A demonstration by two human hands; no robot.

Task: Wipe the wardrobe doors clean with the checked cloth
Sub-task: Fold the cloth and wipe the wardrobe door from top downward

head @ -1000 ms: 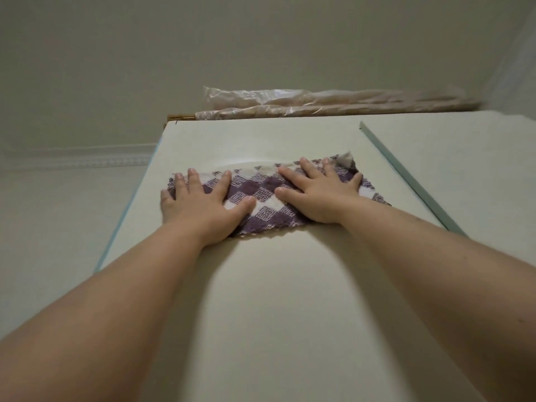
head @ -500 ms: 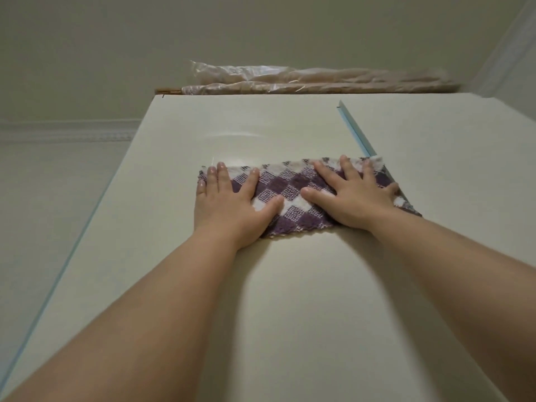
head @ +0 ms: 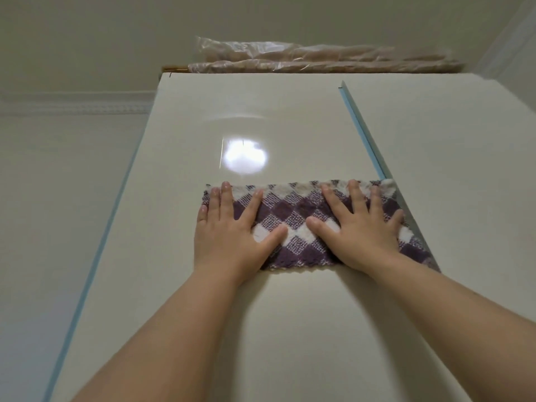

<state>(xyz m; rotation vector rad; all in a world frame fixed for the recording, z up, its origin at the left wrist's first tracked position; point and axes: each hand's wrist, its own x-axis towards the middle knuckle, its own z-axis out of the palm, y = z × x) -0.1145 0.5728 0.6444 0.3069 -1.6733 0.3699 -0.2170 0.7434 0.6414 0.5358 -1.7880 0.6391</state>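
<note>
- The cloth [head: 293,219] lay flat against the left door [head: 261,329], its 3 o'clock end touching the edge of the right door [head: 449,169].
- The left hand [head: 229,236] rested on the cloth's 9 o'clock end and the right hand [head: 359,230] on its 3 o'clock end, thumbs near each other but apart.
- The right door stood just beside the left door, at its 3 o'clock.
- Two wrapped bundles [head: 319,60] lay on top of the wardrobe, at the cloth's 12 o'clock, well apart from it.
- A wall [head: 58,184] stood at the left door's 9 o'clock.

The cream wardrobe door [head: 261,329] bears the checked cloth [head: 293,207] flat against it.
</note>
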